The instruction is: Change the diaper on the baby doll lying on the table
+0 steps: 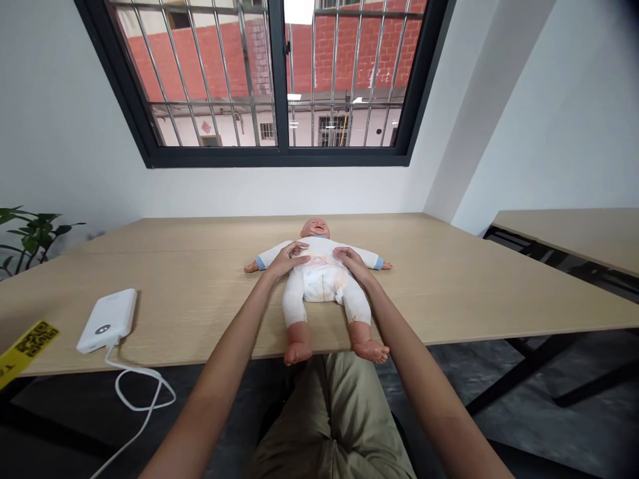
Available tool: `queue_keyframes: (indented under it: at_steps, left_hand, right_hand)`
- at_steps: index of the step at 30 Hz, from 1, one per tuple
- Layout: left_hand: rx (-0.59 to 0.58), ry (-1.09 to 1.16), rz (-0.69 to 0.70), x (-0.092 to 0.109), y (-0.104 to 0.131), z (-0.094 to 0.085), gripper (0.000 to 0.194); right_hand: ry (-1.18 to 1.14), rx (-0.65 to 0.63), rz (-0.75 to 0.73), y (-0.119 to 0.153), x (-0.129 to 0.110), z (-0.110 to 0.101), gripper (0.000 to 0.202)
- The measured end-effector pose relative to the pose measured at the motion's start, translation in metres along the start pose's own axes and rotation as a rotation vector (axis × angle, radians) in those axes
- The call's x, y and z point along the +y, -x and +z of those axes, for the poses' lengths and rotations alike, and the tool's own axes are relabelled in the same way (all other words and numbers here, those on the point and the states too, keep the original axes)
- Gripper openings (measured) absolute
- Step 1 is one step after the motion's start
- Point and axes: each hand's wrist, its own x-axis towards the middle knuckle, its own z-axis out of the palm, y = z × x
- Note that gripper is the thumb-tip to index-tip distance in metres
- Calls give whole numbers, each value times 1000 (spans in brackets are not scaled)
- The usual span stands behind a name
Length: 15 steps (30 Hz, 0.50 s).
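Two hands, left hand and right hand, I see apart, resting on both sides of the baby doll's torso, and baby doll lies face-up on wooden table

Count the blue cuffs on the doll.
2: left cuff and right cuff as seen, one at each wrist of the doll, its arms spread out sideways.

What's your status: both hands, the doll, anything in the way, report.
Left hand and right hand on doll's torso sides. Doll face-up, feet past table edge. Power bank off left, clear of hands.
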Motion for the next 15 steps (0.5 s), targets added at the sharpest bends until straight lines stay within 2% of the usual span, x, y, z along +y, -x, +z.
queue_keyframes:
  at_steps: [3, 7, 9, 12, 15]
  left_hand:
    - [26, 19, 6, -3, -2, 0, 39]
    - [121, 54, -26, -6, -5, 3, 32]
    - [217, 70, -101, -10, -6, 3, 28]
    - [349, 51, -280, -21, -7, -1, 22]
    - [380, 29, -400, -34, -7, -6, 30]
  right_hand:
    - [112, -24, -13, 1, -1, 0, 54]
    - [202, -38, -27, 0, -1, 2, 56]
    - [199, -23, -30, -1, -1, 2, 57]
    - [201, 84, -11, 1, -3, 1, 47]
    - [224, 176, 21, 5, -7, -3, 45]
